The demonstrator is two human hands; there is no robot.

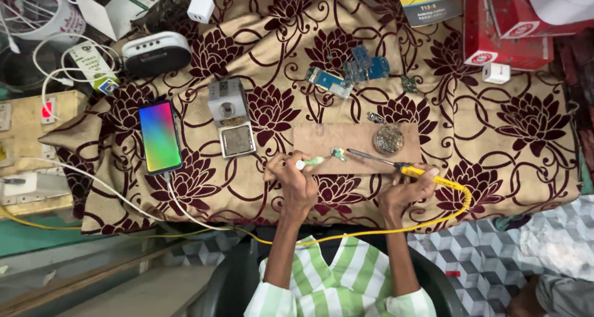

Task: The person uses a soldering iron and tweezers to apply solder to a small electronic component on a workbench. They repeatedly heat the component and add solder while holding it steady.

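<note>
My left hand (296, 184) grips a small white-and-green tool (311, 163) whose tip reaches a tiny circuit part (338, 153) on a brown wooden board (322, 142). My right hand (403, 190) holds a yellow-handled soldering iron (396, 165), its metal tip pointing left toward the same part. A round wad of brass cleaning wool (388, 138) rests on the board's right end. The iron's yellow cord (433, 221) loops down toward my lap.
A phone (160, 136) with a rainbow screen lies at left, cable attached. Beside it stands a small grey metal device (230, 116). Blue circuit boards (352, 72) lie farther back. Red boxes (513, 26) sit at the back right, a grey speaker (156, 52) and white chargers at the back left.
</note>
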